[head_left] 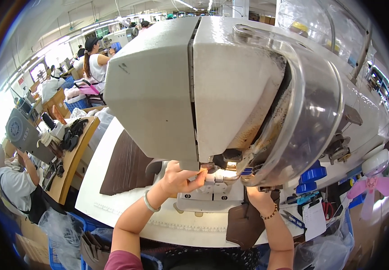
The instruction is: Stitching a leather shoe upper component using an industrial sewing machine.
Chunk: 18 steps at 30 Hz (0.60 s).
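Observation:
A large white sewing machine [158,90] fills the middle, with a lit needle area [223,173] under its head. My left hand [181,177] reaches up to the left of the needle area, its thumb and fingers pinched together. Whatever is between those fingertips is too small to make out. My right hand [262,200] is at the right of the needle plate [210,197], its fingers hidden beneath the clear plastic guard [311,112]. Against that hand lies a dark brown leather-like piece [246,225], which hangs toward the table's front edge.
A stack of dark brown pieces [127,166] lies on the white table [97,193], left of the machine. At the right are blue spools [311,175], red-handled scissors [327,209], a white card [314,220] and a pink fan [371,184]. Co-workers sit at the left, one in white [16,184].

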Available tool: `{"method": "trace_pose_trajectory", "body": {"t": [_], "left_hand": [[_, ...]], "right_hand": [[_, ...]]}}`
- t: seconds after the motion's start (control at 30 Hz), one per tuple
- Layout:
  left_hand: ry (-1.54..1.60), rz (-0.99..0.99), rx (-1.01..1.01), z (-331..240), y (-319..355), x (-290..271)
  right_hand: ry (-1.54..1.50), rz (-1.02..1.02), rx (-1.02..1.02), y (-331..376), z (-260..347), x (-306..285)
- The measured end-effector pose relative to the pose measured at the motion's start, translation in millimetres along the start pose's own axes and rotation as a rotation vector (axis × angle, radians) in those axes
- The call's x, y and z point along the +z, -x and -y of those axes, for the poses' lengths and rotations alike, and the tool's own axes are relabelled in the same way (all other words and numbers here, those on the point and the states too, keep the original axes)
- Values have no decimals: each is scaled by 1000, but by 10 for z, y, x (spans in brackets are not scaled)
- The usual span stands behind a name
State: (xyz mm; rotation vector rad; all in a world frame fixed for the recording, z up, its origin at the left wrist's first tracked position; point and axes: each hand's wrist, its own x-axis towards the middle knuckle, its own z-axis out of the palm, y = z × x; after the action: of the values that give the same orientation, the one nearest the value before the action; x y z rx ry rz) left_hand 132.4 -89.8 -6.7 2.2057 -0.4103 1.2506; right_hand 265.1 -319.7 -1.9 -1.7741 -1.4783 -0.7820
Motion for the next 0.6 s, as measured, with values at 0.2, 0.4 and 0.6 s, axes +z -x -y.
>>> {"method": "trace_pose_trajectory", "body": {"t": [0.2,0.4,0.6], "left_hand": [[-156,43,126,-478,-359,-129],[43,-315,-266,-588,125,-57],[996,-346,-1081,-268,-283,175]], "right_hand": [[-428,-134,333,41,3,6],[-552,-88,265,-131,159,-150],[-595,-66,291,-211,152,-135]]}}
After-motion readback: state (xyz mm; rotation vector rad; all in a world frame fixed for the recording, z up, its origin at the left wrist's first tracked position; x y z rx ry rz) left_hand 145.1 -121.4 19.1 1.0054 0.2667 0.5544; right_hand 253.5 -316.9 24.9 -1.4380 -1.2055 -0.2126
